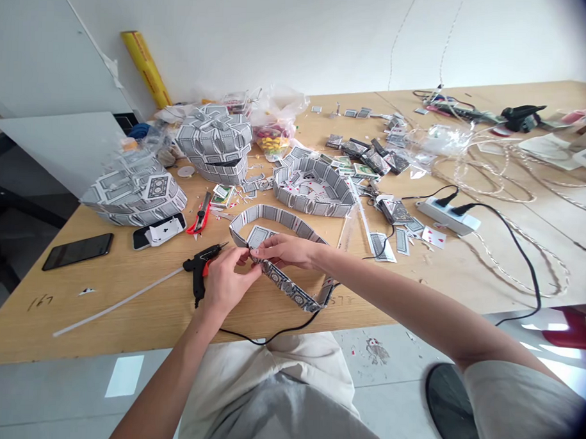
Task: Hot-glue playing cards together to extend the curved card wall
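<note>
A looped strip of playing cards (pixel 290 288) stands on edge near the table's front, patterned card backs facing out. My left hand (pixel 228 278) pinches its left end, fingers closed on the strip. Reaching across from the right, my right hand (pixel 287 250) grips the same spot, thumb and fingertips meeting the left hand's. The fingertips partly hide the strip's end. A loose playing card (pixel 261 236) lies inside the loop. Just left of my left hand rests a black glue gun (pixel 197 274), with a long white glue stick (pixel 121 303) running out behind it.
Behind are an open heart-shaped card box (pixel 313 204) and two built card shapes, one at left (pixel 130 194) and one farther back (pixel 216 140). A red utility knife (pixel 201 213), phones (pixel 78 250), a power strip (pixel 449 215) and scattered cards surround the loop. Cables trail at right.
</note>
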